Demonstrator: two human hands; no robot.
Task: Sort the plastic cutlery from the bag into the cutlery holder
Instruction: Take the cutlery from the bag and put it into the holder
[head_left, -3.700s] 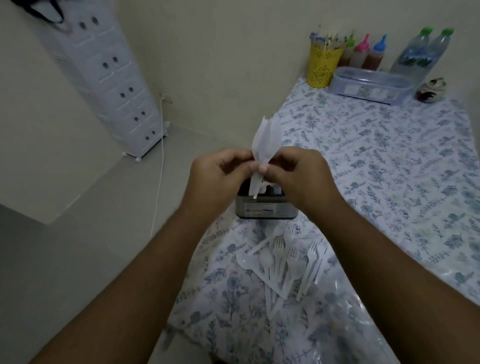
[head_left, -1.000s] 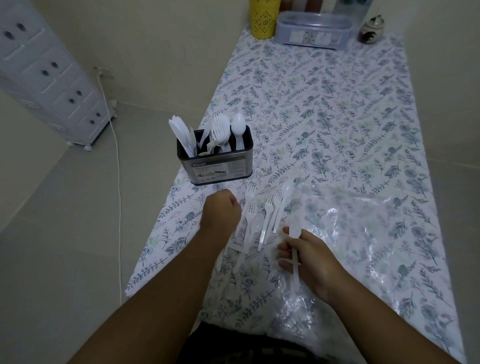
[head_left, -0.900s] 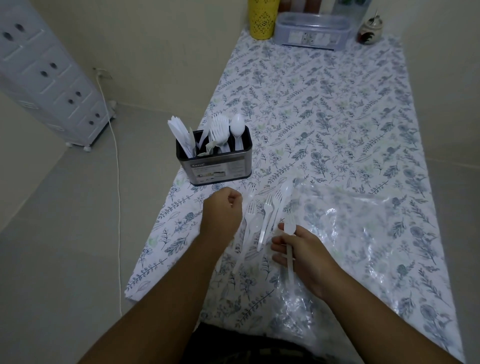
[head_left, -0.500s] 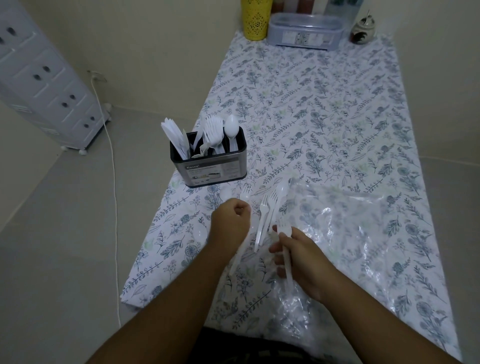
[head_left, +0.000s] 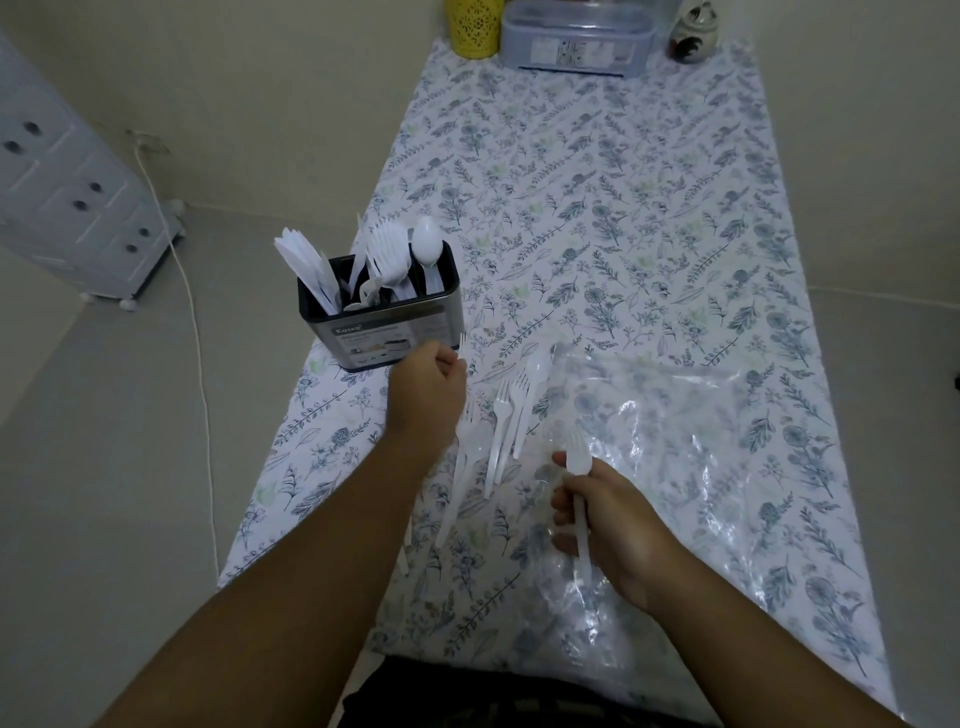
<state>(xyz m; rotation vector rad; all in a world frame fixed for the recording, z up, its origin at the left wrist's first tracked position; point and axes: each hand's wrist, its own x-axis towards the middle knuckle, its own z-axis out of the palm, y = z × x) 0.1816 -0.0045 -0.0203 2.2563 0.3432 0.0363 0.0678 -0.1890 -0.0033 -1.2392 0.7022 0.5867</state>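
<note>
Holding a fork (head_left: 460, 345) in my left hand (head_left: 428, 389), just right of the holder (head_left: 382, 332).
My right hand (head_left: 602, 514) grips a spoon (head_left: 579, 493) over the bag (head_left: 675, 467); loose forks (head_left: 506, 421) lie mid-frame on the counter (head_left: 597, 208).

Left hand (head_left: 428, 387) has lifted a fork (head_left: 461, 347).

Cutlery holder (head_left: 382, 332) front label — "Kassa" brand legible; smaller print unreadable.
</note>
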